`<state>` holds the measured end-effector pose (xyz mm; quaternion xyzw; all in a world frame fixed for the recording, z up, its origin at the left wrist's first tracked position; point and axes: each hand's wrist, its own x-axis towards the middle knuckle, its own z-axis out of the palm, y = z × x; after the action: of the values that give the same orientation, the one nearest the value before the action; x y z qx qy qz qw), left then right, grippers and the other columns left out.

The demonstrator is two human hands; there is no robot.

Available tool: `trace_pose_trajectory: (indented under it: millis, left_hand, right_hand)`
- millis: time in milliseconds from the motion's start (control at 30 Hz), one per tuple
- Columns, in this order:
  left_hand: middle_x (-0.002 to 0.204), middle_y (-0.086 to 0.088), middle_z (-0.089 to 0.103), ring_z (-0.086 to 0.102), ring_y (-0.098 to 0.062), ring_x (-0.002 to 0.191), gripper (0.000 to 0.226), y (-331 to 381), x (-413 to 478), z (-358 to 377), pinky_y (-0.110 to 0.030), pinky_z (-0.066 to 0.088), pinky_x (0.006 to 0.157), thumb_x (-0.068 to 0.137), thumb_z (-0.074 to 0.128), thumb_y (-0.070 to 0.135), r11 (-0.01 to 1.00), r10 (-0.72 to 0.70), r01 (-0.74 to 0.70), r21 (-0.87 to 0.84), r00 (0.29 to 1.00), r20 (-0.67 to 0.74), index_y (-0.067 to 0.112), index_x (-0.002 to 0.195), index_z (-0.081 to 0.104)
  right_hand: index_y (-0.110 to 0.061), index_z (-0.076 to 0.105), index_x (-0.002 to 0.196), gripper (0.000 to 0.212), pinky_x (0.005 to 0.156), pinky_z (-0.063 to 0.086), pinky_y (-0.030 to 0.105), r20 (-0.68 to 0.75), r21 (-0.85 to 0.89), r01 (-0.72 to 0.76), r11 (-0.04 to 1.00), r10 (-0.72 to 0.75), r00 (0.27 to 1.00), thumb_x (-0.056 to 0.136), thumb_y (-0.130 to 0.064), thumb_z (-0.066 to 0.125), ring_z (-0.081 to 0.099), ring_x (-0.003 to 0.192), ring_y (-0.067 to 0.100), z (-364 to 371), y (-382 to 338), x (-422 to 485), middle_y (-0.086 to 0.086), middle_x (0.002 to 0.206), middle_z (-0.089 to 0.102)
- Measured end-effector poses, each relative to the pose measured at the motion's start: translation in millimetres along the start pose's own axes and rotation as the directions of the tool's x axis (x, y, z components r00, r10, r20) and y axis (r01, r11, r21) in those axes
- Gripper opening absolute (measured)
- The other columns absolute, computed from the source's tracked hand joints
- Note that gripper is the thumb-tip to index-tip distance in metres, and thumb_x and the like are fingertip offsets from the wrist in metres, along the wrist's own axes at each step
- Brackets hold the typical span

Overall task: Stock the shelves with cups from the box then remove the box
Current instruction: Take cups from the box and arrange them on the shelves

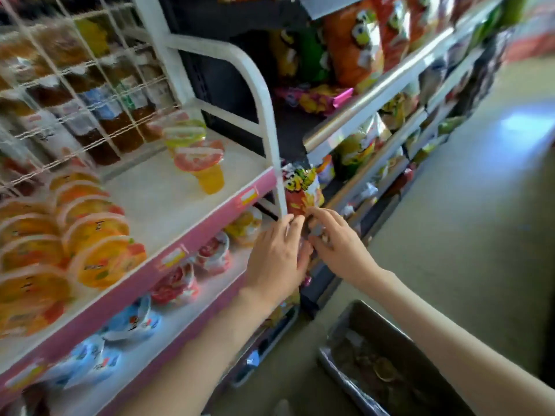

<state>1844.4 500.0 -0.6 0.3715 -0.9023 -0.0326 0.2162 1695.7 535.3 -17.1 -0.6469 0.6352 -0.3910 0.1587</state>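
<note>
Head view: left hand [276, 256], right hand [336, 244] together by shelf [210, 217] end, grip unclear; box [375, 322] down-right, nearer right hand.

Pale green floor [468, 235], bluish light patch [525, 124] (far right), metal shelving [375, 94] holding snack bags [354, 46]

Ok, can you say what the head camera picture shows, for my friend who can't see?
The left hand and right hand reach toward a snack bag at the end of a pink shelf; blur hides whether they hold anything. Cups line the shelves, and a box sits on the floor below.
</note>
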Motion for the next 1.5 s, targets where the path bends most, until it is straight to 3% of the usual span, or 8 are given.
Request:
trace_pose_trajectory:
  millis: [200,600,700,867,1033,1333,1400,1500]
  left_hand:
    - [0.12,-0.018,0.056,0.057,-0.036,0.109,0.055,59,3,157,-0.04,0.049,0.089,0.082,0.051,0.028,0.984,-0.016,0.089,-0.155,0.908,0.418,0.0,0.128,0.052]
    - [0.158,-0.009,-0.012,-0.007,-0.025,0.146,0.087,64,-134,560,-0.037,-0.002,0.117,0.092,0.047,0.048,0.999,0.033,-0.049,-0.016,0.355,0.934,0.025,0.149,-0.014]
    - [0.155,-0.009,-0.023,-0.019,-0.027,0.143,0.096,47,-174,661,-0.04,-0.01,0.114,0.089,0.052,0.051,0.993,0.069,-0.112,-0.044,0.231,0.97,0.028,0.146,-0.022]
    - [0.155,-0.015,-0.021,-0.019,-0.032,0.143,0.092,27,-214,800,-0.047,-0.008,0.114,0.09,0.044,0.056,0.915,0.15,-0.398,-0.058,0.205,0.967,0.027,0.146,-0.023]
    - [0.148,-0.009,0.039,0.033,-0.028,0.138,0.065,32,-239,883,-0.047,0.011,0.116,0.083,0.014,0.019,0.61,0.482,-0.778,-0.15,0.213,0.85,0.018,0.14,0.045]
    - [0.118,0.01,0.063,0.055,-0.012,0.114,0.049,36,-244,908,-0.037,0.035,0.097,0.083,0.032,0.027,0.314,0.435,-0.949,0.031,0.173,0.884,0.03,0.118,0.066]
    - [0.138,0.004,0.048,0.041,-0.017,0.128,0.055,40,-237,896,-0.036,0.033,0.104,0.089,0.021,0.017,0.342,0.406,-0.939,-0.035,0.114,0.907,0.024,0.137,0.047]
    - [0.149,-0.005,0.027,0.021,-0.027,0.135,0.054,40,-214,861,-0.04,0.022,0.108,0.096,0.039,0.028,0.677,0.174,-0.736,0.009,0.172,0.97,0.016,0.147,0.025]
  right_hand:
    - [-0.009,0.039,0.139,0.051,0.108,0.036,0.033,-0.107,-0.026,-0.473,0.881,0.468,0.877,0.091,-0.007,0.057,0.042,0.127,0.025,-47,144,-122,0.01,0.136,0.045]
    - [-0.013,0.018,0.149,0.07,0.111,0.017,0.024,-0.019,-0.014,-0.972,0.233,0.972,0.233,0.091,-0.015,0.058,0.023,0.141,0.016,155,423,-403,0.005,0.152,0.026]
    - [-0.016,0.011,0.15,0.079,0.114,0.014,0.026,0.039,-0.039,-0.98,0.197,0.98,0.196,0.089,-0.011,0.06,0.018,0.143,0.017,227,487,-437,0.005,0.154,0.02]
    - [-0.022,-0.003,0.151,0.097,0.118,0.012,0.036,0.196,-0.204,-0.94,0.274,0.952,0.235,0.082,-0.01,0.065,0.006,0.145,0.023,311,612,-468,0.004,0.158,0.007]
    - [-0.017,-0.006,0.151,0.105,0.117,0.009,0.046,0.475,-0.5,-0.756,0.422,0.864,0.168,0.078,-0.019,0.07,-0.001,0.146,0.027,352,686,-482,0.006,0.159,-0.001]
    - [-0.016,0.009,0.148,0.091,0.112,0.026,0.036,0.381,-0.542,-0.669,0.508,0.858,0.343,0.08,-0.026,0.067,0.024,0.138,0.031,355,698,-502,0.015,0.151,0.02]
    - [-0.013,0.011,0.147,0.087,0.111,0.029,0.037,0.319,-0.528,-0.71,0.466,0.884,0.343,0.081,-0.021,0.067,0.026,0.137,0.03,350,689,-494,0.015,0.15,0.022]
    - [-0.013,0.01,0.148,0.092,0.112,0.03,0.038,0.246,-0.36,-0.854,0.377,0.921,0.303,0.078,-0.013,0.071,0.027,0.138,0.03,332,662,-472,0.015,0.151,0.022]
